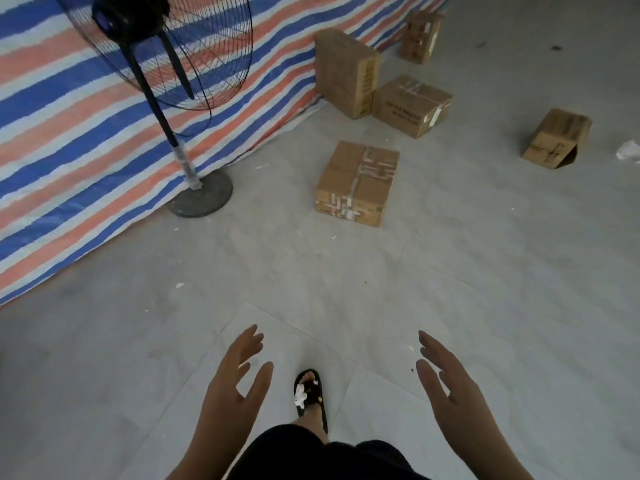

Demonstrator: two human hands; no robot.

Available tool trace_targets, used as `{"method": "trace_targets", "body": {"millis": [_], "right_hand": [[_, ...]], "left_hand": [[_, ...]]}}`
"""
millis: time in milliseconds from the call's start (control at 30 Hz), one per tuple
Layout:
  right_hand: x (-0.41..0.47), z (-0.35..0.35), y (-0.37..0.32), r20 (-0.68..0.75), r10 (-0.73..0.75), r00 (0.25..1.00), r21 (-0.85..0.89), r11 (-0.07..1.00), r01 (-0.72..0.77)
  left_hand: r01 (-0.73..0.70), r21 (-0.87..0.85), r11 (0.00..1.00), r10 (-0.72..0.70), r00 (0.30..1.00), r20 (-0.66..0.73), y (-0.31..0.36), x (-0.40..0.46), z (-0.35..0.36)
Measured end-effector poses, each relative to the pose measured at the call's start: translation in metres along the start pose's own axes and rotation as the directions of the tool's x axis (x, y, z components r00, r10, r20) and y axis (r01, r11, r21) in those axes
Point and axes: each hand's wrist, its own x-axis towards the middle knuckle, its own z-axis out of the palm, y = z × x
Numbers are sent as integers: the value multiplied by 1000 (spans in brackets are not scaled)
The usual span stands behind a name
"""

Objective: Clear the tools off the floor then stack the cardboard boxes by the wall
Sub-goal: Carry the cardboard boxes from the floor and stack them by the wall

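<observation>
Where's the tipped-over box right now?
In the head view, the tipped box lies far right on the floor, alone, beside a white scrap and right of the boxes by the tarp.

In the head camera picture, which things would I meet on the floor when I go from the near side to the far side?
Hands (left hand, right hand) → sandalled foot → taped flat box → tipped box → low box → tall upright box → farthest box.

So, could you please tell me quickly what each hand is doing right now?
Left hand: open, fingers straight, holding nothing.
Right hand: open, fingers straight, holding nothing.
</observation>
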Motion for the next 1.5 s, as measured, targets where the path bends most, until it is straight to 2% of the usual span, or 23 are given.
{"method": "trace_targets", "body": {"millis": [133,300,467,667,833,1033,1267,1433,1500], "right_hand": [[91,0,-44,-36,-10,999,6,1000,10],[188,-9,-69,-78,58,995,36,998,-55],[314,-23,-82,-83,85,993,25,996,-84],[476,-79,-106,-105,112,988,15,994,-112],[573,-102,-121,-85,145,986,-10,989,-146],[673,-91,-118,-105,254,961,-21,966,-257],[801,-64,-117,-238,382,893,20,921,-389],[886,-40,-77,-218,503,836,28,860,-510],[919,-27,-40,-219,559,800,34,824,-566]], "left_hand": [[-32,-12,999,33,999,21,26,107,-3],[-19,5,1000,19,996,86,38,213,16],[13,8,1000,-14,996,89,56,339,54],[41,-1,999,-40,993,110,104,491,115],[77,-19,997,-74,988,136,126,584,143],[137,63,989,-148,960,238,119,704,160],[66,199,978,-141,908,393,118,874,182],[-3,391,920,-219,823,523,59,963,224],[26,457,889,-298,791,535,17,989,249]]}}
